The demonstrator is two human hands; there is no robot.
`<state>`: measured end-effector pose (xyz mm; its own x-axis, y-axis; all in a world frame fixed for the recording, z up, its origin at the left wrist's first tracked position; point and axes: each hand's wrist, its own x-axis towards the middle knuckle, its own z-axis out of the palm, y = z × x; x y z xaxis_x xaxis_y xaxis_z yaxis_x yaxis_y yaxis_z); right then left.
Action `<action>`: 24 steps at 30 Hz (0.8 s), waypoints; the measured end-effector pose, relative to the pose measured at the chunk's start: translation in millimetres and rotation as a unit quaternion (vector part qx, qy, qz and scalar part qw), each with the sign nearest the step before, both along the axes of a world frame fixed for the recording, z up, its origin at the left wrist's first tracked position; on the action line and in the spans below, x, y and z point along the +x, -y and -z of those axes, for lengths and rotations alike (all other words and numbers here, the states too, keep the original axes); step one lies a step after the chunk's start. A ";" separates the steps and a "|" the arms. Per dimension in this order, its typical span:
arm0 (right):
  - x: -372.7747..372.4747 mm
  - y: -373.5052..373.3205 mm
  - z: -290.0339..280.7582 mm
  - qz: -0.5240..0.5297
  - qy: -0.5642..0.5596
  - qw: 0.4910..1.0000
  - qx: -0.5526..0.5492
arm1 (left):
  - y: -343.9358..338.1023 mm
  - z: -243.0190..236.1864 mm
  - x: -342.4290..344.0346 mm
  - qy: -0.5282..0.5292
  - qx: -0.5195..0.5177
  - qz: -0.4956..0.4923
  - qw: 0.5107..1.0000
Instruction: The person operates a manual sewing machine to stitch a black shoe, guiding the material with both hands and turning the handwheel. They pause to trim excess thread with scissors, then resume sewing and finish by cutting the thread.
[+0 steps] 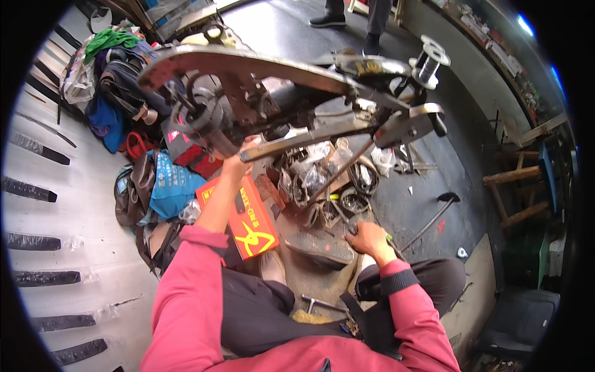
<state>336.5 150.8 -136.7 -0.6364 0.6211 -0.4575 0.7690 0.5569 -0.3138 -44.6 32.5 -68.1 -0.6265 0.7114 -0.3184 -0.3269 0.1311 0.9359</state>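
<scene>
A hand-cranked shoe-patching sewing machine [266, 87] of worn dark metal stands in front of me, with a thread spool [429, 62] at its right end. My left hand [246, 156] reaches up to the free end of the machine's narrow lower arm [310, 137]; its fingers look curled there, partly hidden by the metal. A dark shoe [319, 248] lies between my feet. Just right of it, my right hand [372, 239] is low, its fingers closed around something dark that I cannot make out. A bit of green shows beside that hand.
An orange-red shoebox [253, 217] lies by my left forearm. Bags and cloth, including a blue bag [173, 185], pile up at the left. Small containers of parts [356, 198] stand under the machine. A hammer [316, 302] lies between my legs. A wooden stool [514, 186] stands right; another person's legs [378, 18] show beyond.
</scene>
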 end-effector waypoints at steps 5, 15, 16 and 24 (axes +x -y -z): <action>2.2 -10.0 37.5 0.063 0.022 0.997 -0.030 | 76.2 -16.4 81.0 0.129 -0.068 0.050 0.988; -45.6 -48.2 104.9 0.151 -0.045 0.986 -0.054 | 101.2 -20.3 172.2 0.378 0.105 -0.031 0.919; -49.8 -50.7 109.4 0.146 -0.078 0.985 -0.055 | 101.8 -18.3 171.2 0.376 0.133 -0.022 0.917; -98.3 31.6 39.8 0.151 -0.379 0.891 -0.200 | 117.9 -16.0 170.1 0.357 0.140 -0.091 0.919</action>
<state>238.2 119.1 -176.5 -0.6884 0.6998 -0.1909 0.3479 0.0875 -0.9334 125.5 -85.5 -52.0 -0.4469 0.7319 -0.5145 -0.8630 -0.2012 0.4634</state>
